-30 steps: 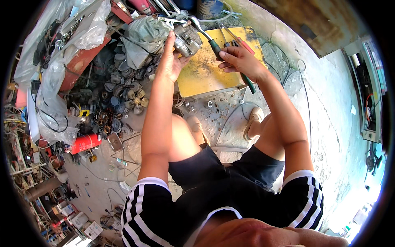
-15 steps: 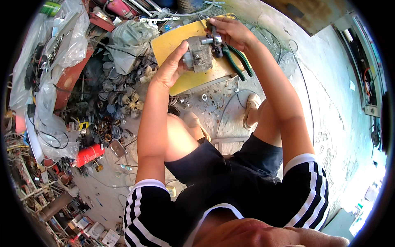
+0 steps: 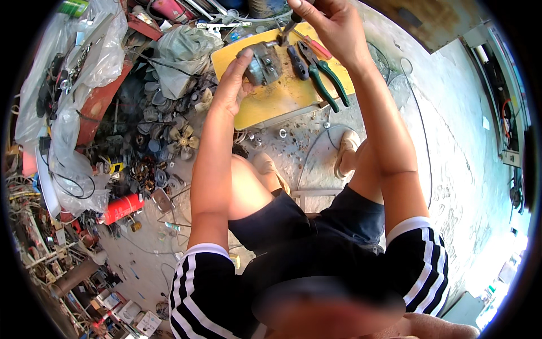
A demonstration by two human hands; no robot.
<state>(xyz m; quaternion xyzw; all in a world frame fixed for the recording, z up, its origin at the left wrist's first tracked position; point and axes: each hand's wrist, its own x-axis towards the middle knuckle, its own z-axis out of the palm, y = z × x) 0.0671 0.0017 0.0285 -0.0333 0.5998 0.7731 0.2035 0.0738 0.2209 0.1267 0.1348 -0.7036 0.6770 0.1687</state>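
Observation:
My left hand (image 3: 231, 87) is wrapped round a small grey, dirty metal motor housing (image 3: 264, 65), lifted above a yellow board (image 3: 262, 112). In my right hand (image 3: 343, 34), higher up at the far edge, is a ratchet wrench (image 3: 290, 28) with a dark grip. Its lower end comes down by the housing's far right corner; whether they touch I cannot tell. On the board lie green-handled pliers (image 3: 327, 82), a dark-handled tool (image 3: 297, 63) and a red-handled screwdriver (image 3: 318, 48).
Left of the board are a plastic-wrapped bundle (image 3: 179, 56), heaped metal parts and a fan blade (image 3: 183, 139). A red can (image 3: 124, 208) lies farther left. Below the board, small debris and a washer (image 3: 283, 133) dot the floor. A black cable (image 3: 420, 113) runs along the right.
My right hand has risen and moved right, tilting the ratchet wrench upright and off its earlier place on the housing. The left hand has turned the housing. More of the board's tools now show.

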